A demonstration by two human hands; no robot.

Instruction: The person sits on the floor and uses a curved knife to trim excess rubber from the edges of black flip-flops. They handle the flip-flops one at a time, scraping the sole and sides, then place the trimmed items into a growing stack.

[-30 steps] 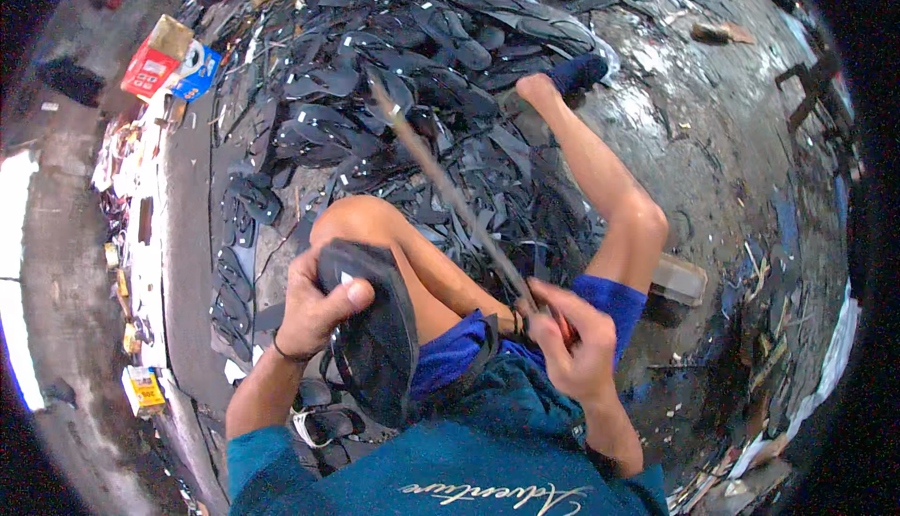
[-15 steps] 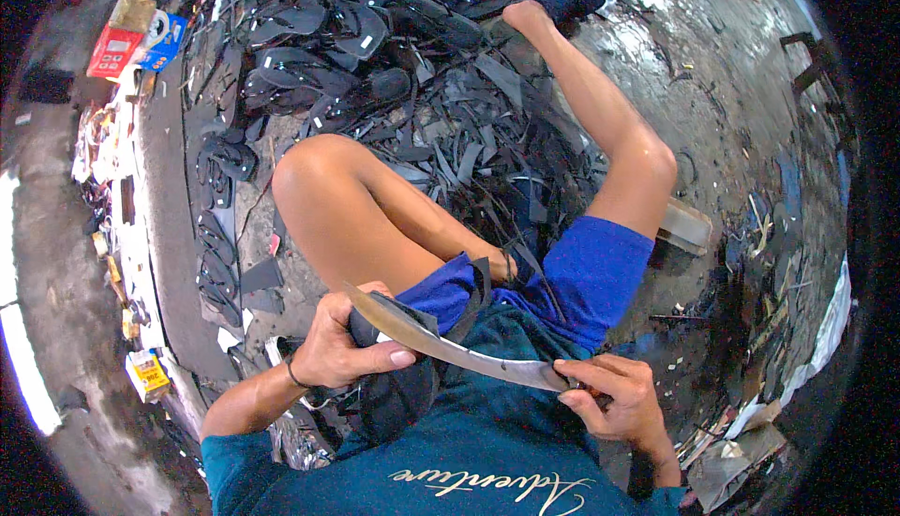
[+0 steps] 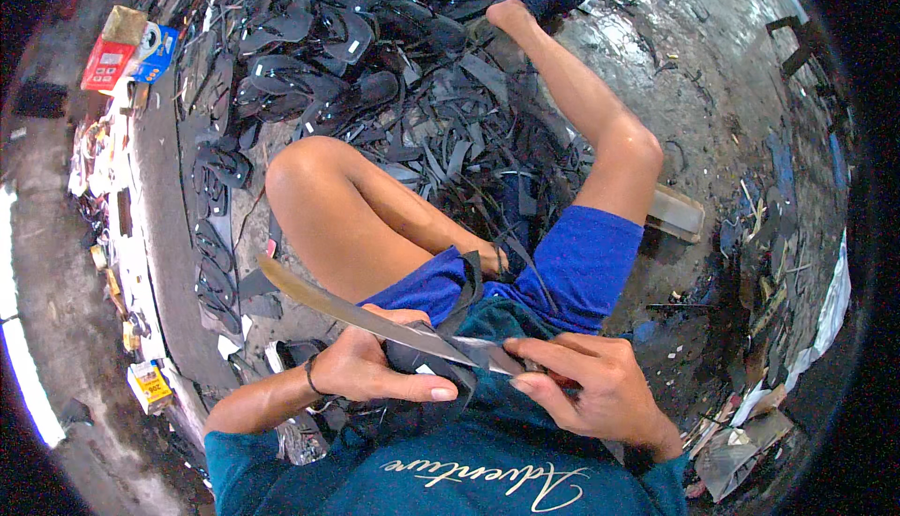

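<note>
My right hand (image 3: 595, 387) is closed around the handle end of a long, curved knife (image 3: 323, 300), its thumb and fingers pinching near the base of the blade. The blade slants up to the left, across the edge of a black flip-flop (image 3: 405, 358), and its tip reaches past my left hand (image 3: 361, 366). That hand grips the flip-flop, with the thumb lying along its near side. A small white label shows on the flip-flop. The blade and my fingers hide much of its shape. Both hands are above my lap, in front of my shirt.
A heap of black flip-flops (image 3: 319, 75) lies ahead on the floor, with dark rubber offcuts (image 3: 450, 146) nearer my legs. More flip-flops (image 3: 216, 258) line the left. A red box (image 3: 111, 59) stands far left; a pale block (image 3: 677, 213) rests beside my right knee.
My right hand has moved left, sliding the knife across the flip-flop so its tip now reaches further left. My left hand has shifted slightly right and down with the flip-flop.
</note>
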